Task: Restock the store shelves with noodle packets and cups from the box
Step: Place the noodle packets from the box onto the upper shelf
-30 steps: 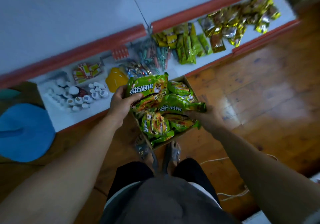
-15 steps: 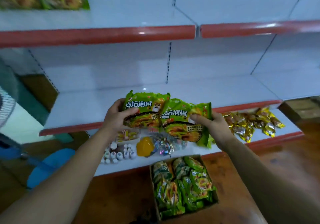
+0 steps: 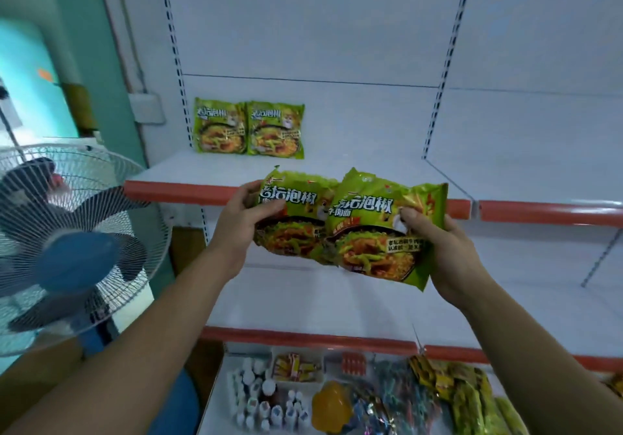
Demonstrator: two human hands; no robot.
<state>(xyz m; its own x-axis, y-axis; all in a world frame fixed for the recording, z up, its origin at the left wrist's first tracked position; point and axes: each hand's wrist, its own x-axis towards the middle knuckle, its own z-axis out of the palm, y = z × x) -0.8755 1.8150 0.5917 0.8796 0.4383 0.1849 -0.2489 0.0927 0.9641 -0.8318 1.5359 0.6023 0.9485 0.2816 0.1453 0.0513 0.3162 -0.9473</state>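
A small shop is shown: white metal shelves (image 3: 219,170), edged with red strips (image 3: 546,214) and hung on slotted uprights (image 3: 172,47), are stocked with noodle packets (image 3: 273,129) and assorted snacks (image 3: 465,397).

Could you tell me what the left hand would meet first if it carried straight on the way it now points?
Most likely the shelf's red front edge, just beyond the left hand and its noodle packet; above that lip, the two standing packets at the back. Depth is unclear from this view.

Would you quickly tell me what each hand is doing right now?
Left hand: grips the left noodle packet.
Right hand: grips the right noodle packet.
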